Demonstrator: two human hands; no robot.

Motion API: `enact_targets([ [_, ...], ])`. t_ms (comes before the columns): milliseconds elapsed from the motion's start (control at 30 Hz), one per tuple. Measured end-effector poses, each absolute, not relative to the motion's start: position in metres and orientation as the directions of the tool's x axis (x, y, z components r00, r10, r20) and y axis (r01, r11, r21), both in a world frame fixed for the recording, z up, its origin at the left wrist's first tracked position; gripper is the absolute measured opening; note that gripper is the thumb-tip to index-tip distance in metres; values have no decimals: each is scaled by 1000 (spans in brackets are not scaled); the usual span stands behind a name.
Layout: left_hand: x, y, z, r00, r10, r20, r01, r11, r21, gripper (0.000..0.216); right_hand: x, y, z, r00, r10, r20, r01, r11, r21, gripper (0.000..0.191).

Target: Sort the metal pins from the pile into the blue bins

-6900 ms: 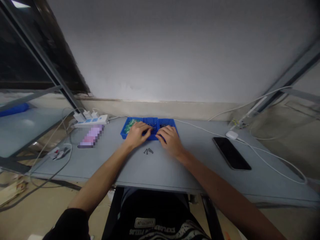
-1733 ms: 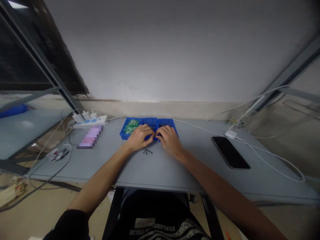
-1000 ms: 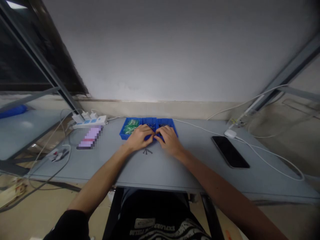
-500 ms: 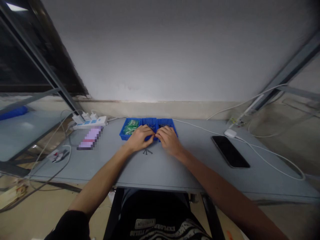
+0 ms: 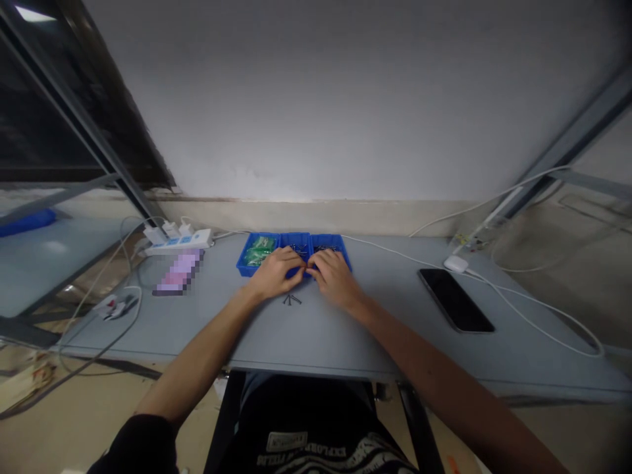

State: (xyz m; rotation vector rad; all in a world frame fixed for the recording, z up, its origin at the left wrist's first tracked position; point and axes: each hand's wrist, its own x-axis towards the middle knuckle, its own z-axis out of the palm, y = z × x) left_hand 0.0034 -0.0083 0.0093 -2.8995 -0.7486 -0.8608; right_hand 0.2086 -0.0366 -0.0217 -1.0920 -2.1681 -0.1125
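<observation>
My left hand (image 5: pixel 279 272) and my right hand (image 5: pixel 332 276) meet fingertip to fingertip at the front of the blue bins. Both are closed in a pinch; whatever lies between the fingers is too small to make out. Behind them stand three blue bins side by side. Green-and-clear plastic packets (image 5: pixel 260 251) fill the left bin (image 5: pixel 243 270). Dark screws (image 5: pixel 297 249) lie in the middle bin (image 5: pixel 295 237), and small dark metal pieces (image 5: pixel 326 249) in the right bin (image 5: pixel 347 258), partly hidden by my right hand. A few loose screws (image 5: pixel 291 299) rest on the table just below my left hand.
On the grey table (image 5: pixel 306 342), a black phone (image 5: pixel 455 299) lies to the right beside a white charger (image 5: pixel 455 264) and its cable. To the left are a power strip (image 5: pixel 197 241) with plugs, a lit phone (image 5: pixel 178 271) and a crumpled wrapper (image 5: pixel 114 306). A wall rises behind.
Very little differs. Both hands stay at the bins in the same pinch, with only slight finger movement; the view has shifted a tiny bit.
</observation>
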Motion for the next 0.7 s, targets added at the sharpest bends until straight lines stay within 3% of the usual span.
enact_targets([
  [233, 3, -8, 9, 728, 455, 512, 459, -879, 129, 22, 208, -36, -23, -402, 665, 630, 727, 650, -222, 8],
  [467, 3, -8, 8, 728, 456, 512, 463, -878, 124, 25, 207, -36, -22, -403, 667, 627, 737, 643, -210, 23],
  [700, 3, -8, 9, 726, 456, 515, 460, -878, 128, 22, 208, -38, -21, -410, 666, 623, 729, 650, -215, 12],
])
